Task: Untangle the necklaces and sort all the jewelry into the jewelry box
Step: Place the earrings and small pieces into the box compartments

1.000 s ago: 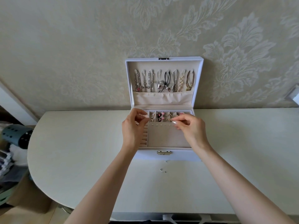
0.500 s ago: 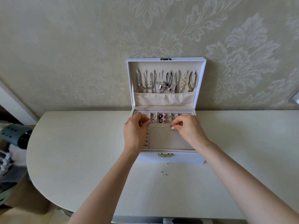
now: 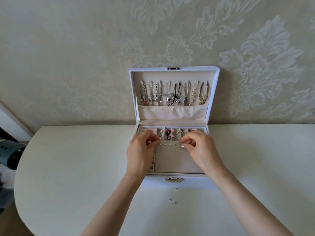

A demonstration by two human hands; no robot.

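The white jewelry box [image 3: 192, 182] stands open against the wall. Several necklaces [image 3: 173, 93] hang side by side in its lid. Rings and small pieces [image 3: 170, 134] fill the back compartments. A beige earring panel [image 3: 175, 160] with a row of studs [image 3: 167, 145] lies in the front of the tray. My left hand [image 3: 141, 150] pinches the panel's upper left corner. My right hand [image 3: 199, 147] pinches its upper right corner. Whether a stud sits between the fingers is too small to tell.
A few tiny loose pieces [image 3: 172, 200] lie on the white table [image 3: 76, 167] just in front of the box latch [image 3: 173, 179]. The table's rounded edge is at the left, with a dark grey device [image 3: 10, 154] beyond it.
Both hands have come down a little from above the ring compartments onto the top edge of the earring panel, and the fingertips have closed in at its corners.
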